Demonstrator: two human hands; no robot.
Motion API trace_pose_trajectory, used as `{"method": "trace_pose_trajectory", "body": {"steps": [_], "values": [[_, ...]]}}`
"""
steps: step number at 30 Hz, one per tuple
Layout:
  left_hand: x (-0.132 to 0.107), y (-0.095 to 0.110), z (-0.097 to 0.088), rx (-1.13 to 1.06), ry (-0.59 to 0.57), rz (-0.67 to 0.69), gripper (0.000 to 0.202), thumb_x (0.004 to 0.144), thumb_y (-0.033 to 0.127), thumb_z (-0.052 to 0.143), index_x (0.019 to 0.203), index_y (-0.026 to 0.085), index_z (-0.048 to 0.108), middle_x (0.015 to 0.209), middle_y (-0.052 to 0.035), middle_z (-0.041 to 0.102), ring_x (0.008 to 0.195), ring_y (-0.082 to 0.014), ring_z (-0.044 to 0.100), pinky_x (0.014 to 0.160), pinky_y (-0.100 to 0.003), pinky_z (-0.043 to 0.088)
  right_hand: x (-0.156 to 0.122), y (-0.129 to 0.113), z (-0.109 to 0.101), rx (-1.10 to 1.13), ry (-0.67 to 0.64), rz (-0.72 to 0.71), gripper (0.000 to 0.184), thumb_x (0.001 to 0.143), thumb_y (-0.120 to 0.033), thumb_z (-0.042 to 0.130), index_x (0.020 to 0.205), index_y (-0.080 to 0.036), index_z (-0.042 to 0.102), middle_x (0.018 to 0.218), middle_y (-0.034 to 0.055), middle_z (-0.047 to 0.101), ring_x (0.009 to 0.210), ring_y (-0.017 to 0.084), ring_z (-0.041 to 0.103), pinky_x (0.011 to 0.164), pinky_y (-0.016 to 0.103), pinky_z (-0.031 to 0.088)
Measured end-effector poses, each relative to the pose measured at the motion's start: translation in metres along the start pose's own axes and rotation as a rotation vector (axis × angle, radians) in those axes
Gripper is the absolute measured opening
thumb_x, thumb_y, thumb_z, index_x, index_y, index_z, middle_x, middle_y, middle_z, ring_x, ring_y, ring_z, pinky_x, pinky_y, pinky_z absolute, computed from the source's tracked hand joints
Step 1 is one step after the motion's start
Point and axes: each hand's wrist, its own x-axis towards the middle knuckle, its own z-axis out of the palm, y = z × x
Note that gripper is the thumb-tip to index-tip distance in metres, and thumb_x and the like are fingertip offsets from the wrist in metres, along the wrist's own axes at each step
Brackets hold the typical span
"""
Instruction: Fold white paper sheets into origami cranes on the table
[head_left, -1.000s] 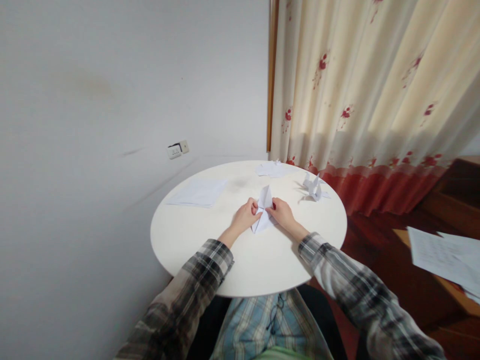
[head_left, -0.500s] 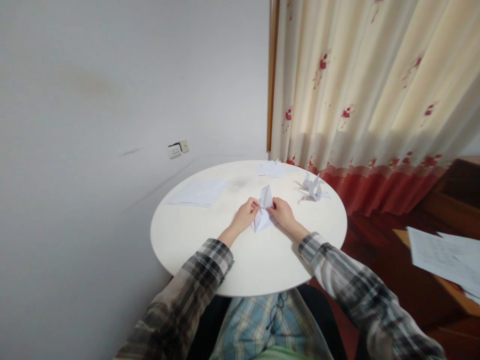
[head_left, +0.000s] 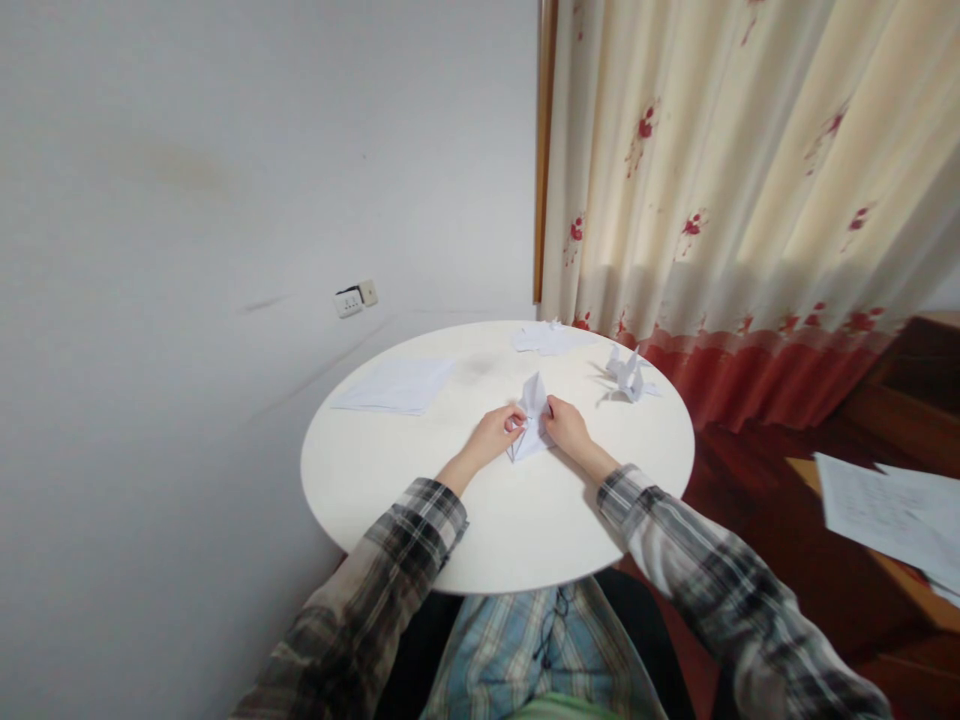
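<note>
A partly folded white paper piece [head_left: 533,408] stands on the round white table [head_left: 420,490], its pointed tip up. My left hand [head_left: 491,437] pinches its left side with closed fingers. My right hand [head_left: 568,430] pinches its right side, red-painted nails showing. Both hands rest on the tabletop close together, with plaid sleeves running back toward me.
A stack of white sheets [head_left: 397,385] lies at the table's left rear. Flat folded paper [head_left: 546,338] sits at the far edge, and a finished paper crane [head_left: 628,375] stands at the right rear. A floral curtain [head_left: 735,200] hangs behind; papers [head_left: 885,510] lie on wooden furniture at right.
My hands have drawn slightly closer together on the paper piece, and its lower part looks narrower and more folded in. Nothing else has moved.
</note>
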Motion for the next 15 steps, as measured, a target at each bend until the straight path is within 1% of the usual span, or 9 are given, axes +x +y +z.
{"method": "trace_pose_trajectory", "body": {"steps": [2,4,6,8,10,13,15], "values": [[0.0001,0.0005,0.0000,0.018,-0.003,0.001,0.015,0.073,0.016,0.052,0.086,0.016,0.059,0.078,-0.0014,0.062,0.069,-0.0117,0.054,0.067,-0.023,0.042,0.0008,0.0016,0.0007,0.057,0.028,0.000,0.024,0.073,-0.008,0.043,0.093,-0.016,0.053,0.086,0.0067,0.063,0.075,0.015,0.054,0.064,0.022,0.033],[-0.0001,0.0016,-0.0001,0.047,-0.003,0.004,0.015,0.075,0.017,0.050,0.086,0.016,0.060,0.078,-0.0019,0.062,0.069,-0.0123,0.054,0.068,-0.024,0.042,0.0014,0.0032,0.0012,0.145,0.066,-0.002,0.036,0.071,-0.004,0.042,0.104,-0.016,0.049,0.091,0.0061,0.062,0.075,0.014,0.055,0.065,0.022,0.035],[-0.0004,0.0036,-0.0006,0.065,-0.006,0.011,0.015,0.076,0.019,0.050,0.086,0.016,0.061,0.079,-0.0026,0.062,0.070,-0.0128,0.054,0.069,-0.025,0.043,0.0015,0.0049,0.0016,0.226,0.107,0.014,0.044,0.067,-0.002,0.041,0.109,-0.015,0.044,0.093,0.0060,0.061,0.072,0.013,0.055,0.065,0.022,0.036],[-0.0007,0.0061,-0.0013,0.070,-0.018,0.009,0.014,0.074,0.021,0.052,0.085,0.016,0.061,0.079,-0.0032,0.062,0.070,-0.0131,0.053,0.069,-0.025,0.043,0.0011,0.0063,0.0020,0.272,0.138,0.029,0.043,0.065,-0.002,0.042,0.106,-0.014,0.045,0.089,0.0051,0.060,0.068,0.012,0.054,0.063,0.022,0.037],[-0.0007,0.0083,-0.0019,0.070,-0.031,0.001,0.014,0.073,0.022,0.055,0.084,0.016,0.061,0.079,-0.0034,0.062,0.069,-0.0131,0.053,0.068,-0.025,0.043,0.0007,0.0072,0.0022,0.282,0.153,0.015,0.037,0.063,-0.003,0.041,0.097,-0.015,0.049,0.084,0.0034,0.059,0.069,0.013,0.053,0.064,0.022,0.037],[-0.0007,0.0097,-0.0023,0.055,-0.037,-0.012,0.013,0.072,0.022,0.056,0.082,0.016,0.062,0.078,-0.0030,0.062,0.068,-0.0127,0.053,0.067,-0.026,0.043,0.0001,0.0058,0.0014,0.246,0.101,-0.057,0.028,0.064,-0.002,0.040,0.081,-0.017,0.056,0.080,0.0026,0.059,0.074,0.013,0.052,0.069,0.023,0.037],[-0.0008,0.0093,-0.0022,0.040,-0.042,-0.015,0.013,0.072,0.022,0.057,0.082,0.016,0.062,0.078,-0.0028,0.062,0.067,-0.0123,0.053,0.067,-0.025,0.044,-0.0005,0.0030,0.0002,0.216,0.051,-0.076,0.026,0.066,-0.003,0.041,0.078,-0.017,0.060,0.082,0.0035,0.060,0.078,0.013,0.053,0.072,0.023,0.037]]}}
